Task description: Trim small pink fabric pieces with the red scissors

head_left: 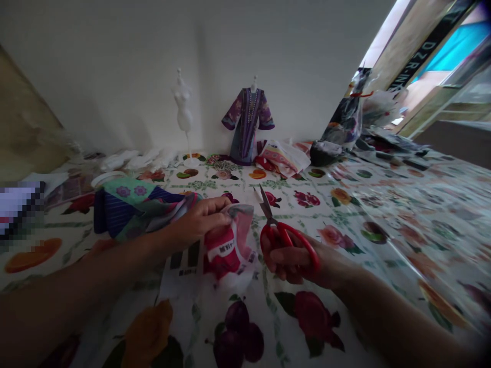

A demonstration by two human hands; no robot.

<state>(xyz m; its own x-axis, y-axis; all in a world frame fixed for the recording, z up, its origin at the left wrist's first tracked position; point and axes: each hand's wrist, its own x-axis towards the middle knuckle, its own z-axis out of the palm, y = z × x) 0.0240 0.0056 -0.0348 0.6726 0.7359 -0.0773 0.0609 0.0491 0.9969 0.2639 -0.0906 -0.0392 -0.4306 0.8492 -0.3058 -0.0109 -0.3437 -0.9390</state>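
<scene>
My left hand (205, 220) pinches the upper edge of a pink, red and white printed fabric piece (226, 248), which hangs loosely over the table. Part of the fabric is blurred. In my right hand (287, 260) is a pair of red-handled scissors (270, 212), fingers wrapped round the handles. The blades point up and away and stand a little apart, just right of the fabric and not touching it. Beneath my left wrist lies a pale printed sheet (180, 276) with dark rectangles. Green and blue patterned fabric (126, 207) is bunched beyond my left forearm.
A bare white mini mannequin (183, 110) and another wearing a purple robe (247, 125) stand by the wall. Folded printed cloth (284, 158) lies beside the robe. Plastic bags (353, 112) sit at back right. A pixelated device (19, 209) is at left. A fruit-patterned tablecloth (337, 327) covers the table.
</scene>
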